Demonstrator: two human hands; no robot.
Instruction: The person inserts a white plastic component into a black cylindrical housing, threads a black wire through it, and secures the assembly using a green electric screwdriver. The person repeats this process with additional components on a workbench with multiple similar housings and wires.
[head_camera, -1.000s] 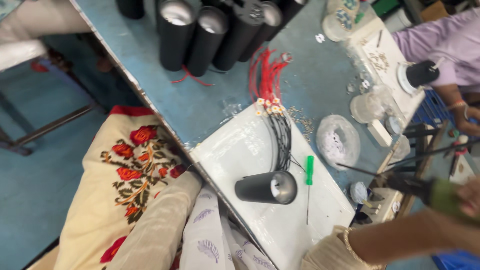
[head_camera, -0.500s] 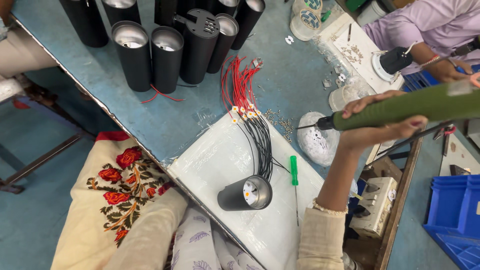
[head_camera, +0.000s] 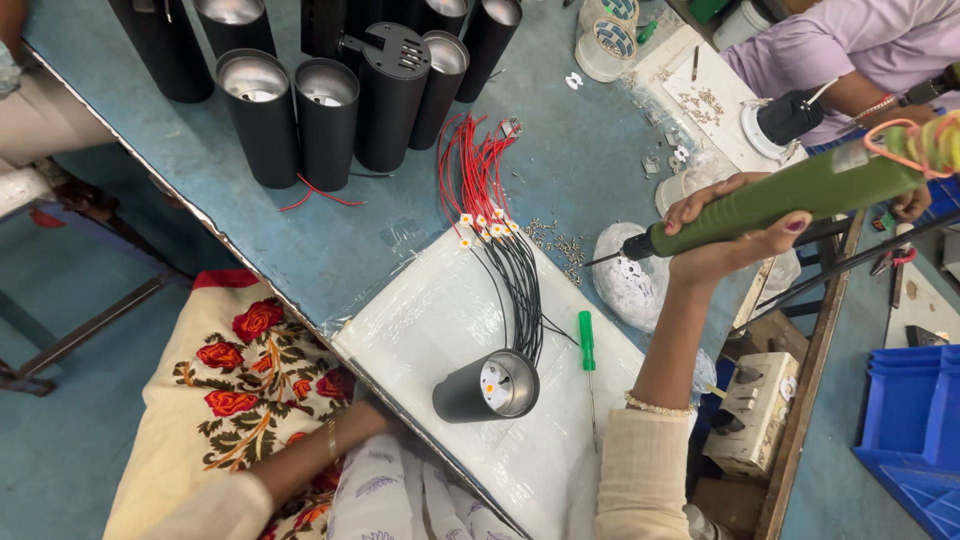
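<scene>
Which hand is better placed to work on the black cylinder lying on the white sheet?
Probably the right hand: it is above the table gripping the green driver. The left hand is hidden below the table edge, so the cylinder lies unheld.

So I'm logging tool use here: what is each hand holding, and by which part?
The right hand holds the green electric screwdriver around the front of its body, just behind the bit. The left hand is hidden below the table edge; cannot tell.

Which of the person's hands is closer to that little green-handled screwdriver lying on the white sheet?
Right. The right hand is raised above and beyond the green-handled screwdriver, gripping a green power driver; the left hand is hidden under the table edge.
</scene>
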